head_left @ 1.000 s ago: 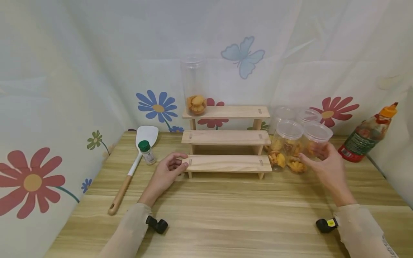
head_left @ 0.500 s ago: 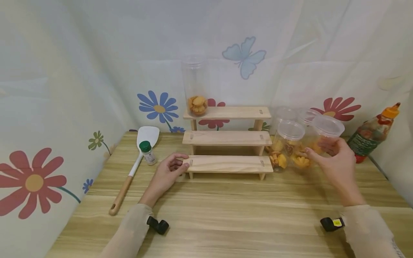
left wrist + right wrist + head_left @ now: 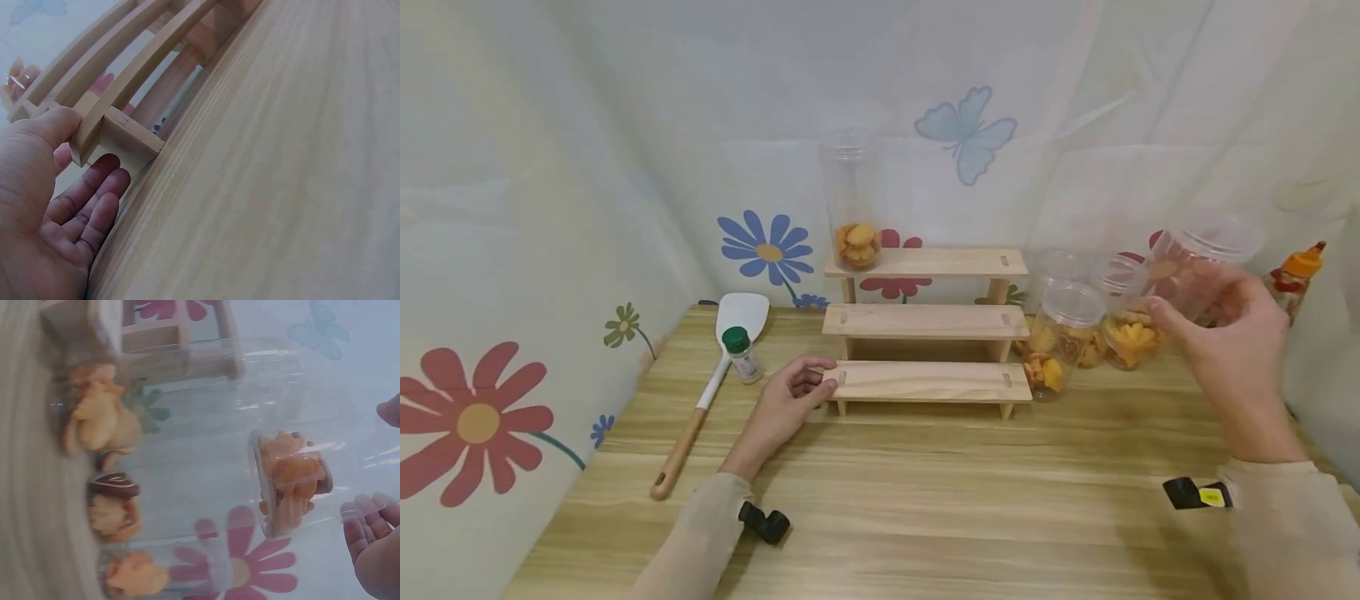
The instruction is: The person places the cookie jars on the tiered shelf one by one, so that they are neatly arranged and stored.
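Note:
My right hand [image 3: 1247, 358] grips a clear plastic jar [image 3: 1187, 267] by its upper part, raised off the table and tilted. Cookies [image 3: 290, 481] gather at its bottom in the right wrist view. With thumb and forefinger, my left hand [image 3: 786, 400] pinches the left end of the lowest board of a three-step wooden shelf [image 3: 925, 381]; its other fingers [image 3: 103, 215] are loosely bent below. A similar jar [image 3: 853, 200] with cookies stands upright at the left of the top step. Three more cookie jars [image 3: 1071, 312] stand close together right of the shelf.
A red sauce bottle [image 3: 1300, 267] with an orange cap is partly hidden behind my right hand. On the left lie a white spatula [image 3: 711, 383] with a wooden handle and, beside it, a small green-capped shaker [image 3: 743, 358]. A floral cloth hangs behind the wood-grain table [image 3: 925, 500].
My right hand has taken its jar out of the group, moving it right and up while tilting it. The left hand stays on the shelf end.

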The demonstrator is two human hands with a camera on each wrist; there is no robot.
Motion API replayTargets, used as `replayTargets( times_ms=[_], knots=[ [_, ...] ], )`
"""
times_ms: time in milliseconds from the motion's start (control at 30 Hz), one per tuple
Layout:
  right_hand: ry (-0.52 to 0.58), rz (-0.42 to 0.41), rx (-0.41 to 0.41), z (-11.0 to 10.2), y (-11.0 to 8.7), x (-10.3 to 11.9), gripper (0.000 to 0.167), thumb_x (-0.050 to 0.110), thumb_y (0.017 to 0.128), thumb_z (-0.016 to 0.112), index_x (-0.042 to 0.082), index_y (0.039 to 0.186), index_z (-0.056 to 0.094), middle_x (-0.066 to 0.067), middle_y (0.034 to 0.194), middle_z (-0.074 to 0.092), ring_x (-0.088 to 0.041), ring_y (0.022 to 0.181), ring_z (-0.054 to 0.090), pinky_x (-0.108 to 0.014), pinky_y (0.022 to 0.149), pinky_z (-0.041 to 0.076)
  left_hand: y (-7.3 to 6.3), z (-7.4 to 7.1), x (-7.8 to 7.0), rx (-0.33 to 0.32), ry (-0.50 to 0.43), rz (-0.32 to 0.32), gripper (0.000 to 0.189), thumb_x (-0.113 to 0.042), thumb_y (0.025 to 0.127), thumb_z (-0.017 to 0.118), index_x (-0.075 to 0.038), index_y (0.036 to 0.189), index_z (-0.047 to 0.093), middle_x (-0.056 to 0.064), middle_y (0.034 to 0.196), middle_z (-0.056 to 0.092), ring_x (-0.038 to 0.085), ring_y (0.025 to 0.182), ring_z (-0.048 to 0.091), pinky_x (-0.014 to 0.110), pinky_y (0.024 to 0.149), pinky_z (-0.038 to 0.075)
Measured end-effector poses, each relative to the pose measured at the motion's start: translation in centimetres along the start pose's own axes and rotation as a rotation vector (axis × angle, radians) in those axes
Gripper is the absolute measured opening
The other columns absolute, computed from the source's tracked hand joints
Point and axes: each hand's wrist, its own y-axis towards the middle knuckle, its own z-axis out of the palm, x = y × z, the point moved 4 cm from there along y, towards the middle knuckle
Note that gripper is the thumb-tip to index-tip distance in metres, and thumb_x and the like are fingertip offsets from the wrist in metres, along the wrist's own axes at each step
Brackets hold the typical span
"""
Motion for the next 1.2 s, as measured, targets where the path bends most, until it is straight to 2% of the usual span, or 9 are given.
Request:
replayTargets(
  times_ms=[167, 267, 433, 533, 733, 933, 1200],
  knots=[
    [0.055, -0.122, -0.036, -0.4, 1.3, 3.1, 0.043, 0.008, 0.091, 0.092, 0.009, 0.13, 0.074, 0.01, 0.106, 0.071, -0.006, 0.097, 0.065, -0.017, 0.088, 0.047, -0.1, 0.0, -0.1, 0.009, 0.0, -0.001, 0.033, -0.031, 0.109, 0.077, -0.016, 0.138, 0.073, 0.014, 0.114, 0.077, 0.026, 0.104, 0.07, 0.026, 0.087, 0.055],
    [0.096, -0.135, -0.028, -0.4, 2.1, 5.1, 0.045, 0.006, 0.091, 0.091, 0.008, 0.132, 0.073, 0.007, 0.106, 0.071, -0.007, 0.095, 0.066, -0.017, 0.09, 0.049, -0.1, 0.0, -0.2, 0.008, 0.002, -0.004, 0.034, -0.031, 0.109, 0.077, -0.016, 0.138, 0.073, 0.014, 0.115, 0.077, 0.026, 0.105, 0.07, 0.026, 0.088, 0.055],
    [0.116, -0.147, 0.033, 0.8, 2.9, 8.1, 0.051, 0.007, 0.091, 0.092, 0.011, 0.136, 0.07, 0.004, 0.116, 0.07, -0.01, 0.095, 0.064, -0.017, 0.083, 0.05, -0.1, 0.0, -0.1, 0.004, 0.004, -0.004, 0.033, -0.031, 0.108, 0.078, -0.016, 0.138, 0.073, 0.014, 0.115, 0.077, 0.027, 0.104, 0.07, 0.026, 0.087, 0.055],
    [0.122, -0.166, 0.082, 2.3, 3.4, 9.2, 0.052, 0.011, 0.091, 0.092, 0.012, 0.137, 0.069, 0.006, 0.121, 0.07, -0.011, 0.102, 0.062, -0.019, 0.082, 0.047, -0.2, 0.0, -0.2, 0.005, 0.007, -0.004, 0.033, -0.032, 0.109, 0.077, -0.016, 0.138, 0.073, 0.014, 0.115, 0.077, 0.027, 0.105, 0.069, 0.027, 0.087, 0.055],
    [0.137, -0.184, 0.214, 6.6, 4.2, 10.2, 0.056, 0.022, 0.094, 0.092, 0.015, 0.143, 0.066, 0.007, 0.129, 0.068, -0.012, 0.119, 0.064, -0.021, 0.103, 0.05, -0.2, 0.1, -0.3, 0.005, 0.001, -0.004, 0.033, -0.031, 0.109, 0.077, -0.016, 0.138, 0.073, 0.014, 0.115, 0.077, 0.027, 0.105, 0.069, 0.026, 0.087, 0.055],
    [0.186, -0.161, 0.296, 11.1, 4.1, 11.2, 0.059, 0.027, 0.094, 0.094, 0.013, 0.144, 0.065, 0.005, 0.13, 0.067, -0.016, 0.121, 0.064, -0.024, 0.108, 0.052, -0.2, 0.2, -0.2, 0.007, -0.001, -0.002, 0.033, -0.03, 0.109, 0.077, -0.015, 0.138, 0.073, 0.014, 0.115, 0.076, 0.027, 0.105, 0.069, 0.026, 0.087, 0.055],
    [0.256, -0.121, 0.409, 15.9, 4.0, 12.4, 0.067, 0.032, 0.093, 0.093, 0.006, 0.147, 0.061, -0.003, 0.133, 0.065, -0.025, 0.127, 0.061, -0.036, 0.117, 0.049, -0.3, 0.1, -0.4, 0.002, 0.004, 0.005, 0.033, -0.029, 0.11, 0.076, -0.014, 0.138, 0.072, 0.014, 0.114, 0.076, 0.026, 0.104, 0.069, 0.026, 0.087, 0.055]
  ],
)
